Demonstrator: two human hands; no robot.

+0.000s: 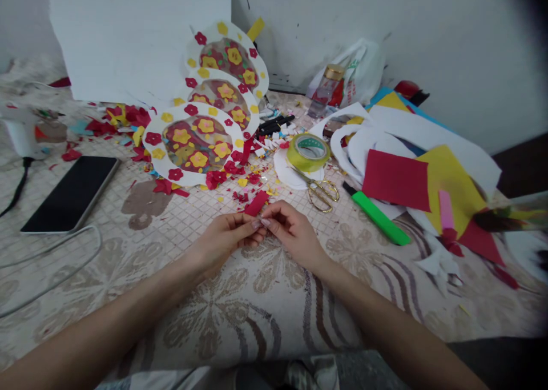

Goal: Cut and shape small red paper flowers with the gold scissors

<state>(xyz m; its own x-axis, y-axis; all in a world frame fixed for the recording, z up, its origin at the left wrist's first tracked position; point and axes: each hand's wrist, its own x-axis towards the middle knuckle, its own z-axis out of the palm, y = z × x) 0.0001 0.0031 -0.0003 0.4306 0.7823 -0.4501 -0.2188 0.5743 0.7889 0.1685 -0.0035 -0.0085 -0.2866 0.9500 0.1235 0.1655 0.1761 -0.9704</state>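
My left hand (233,233) and my right hand (295,233) meet at the middle of the patterned cloth, fingertips pinched together. A small red paper strip (257,203) sticks up at the left hand's fingers, between the two hands. Whatever the right fingertips pinch is too small to make out. Just beyond the hands are red paper scraps (215,179), gold-handled scissors (323,196) and a roll of yellow tape (309,152). Behind on the left, three white oval frames (192,144) with red and yellow paper flowers overlap one another.
A phone (72,195) and a cable (64,290) lie left. At right are a green cutter (381,217), red paper (396,180) and yellow paper (449,179). A glass bottle (325,91) and plastic bag (363,73) stand near the wall.
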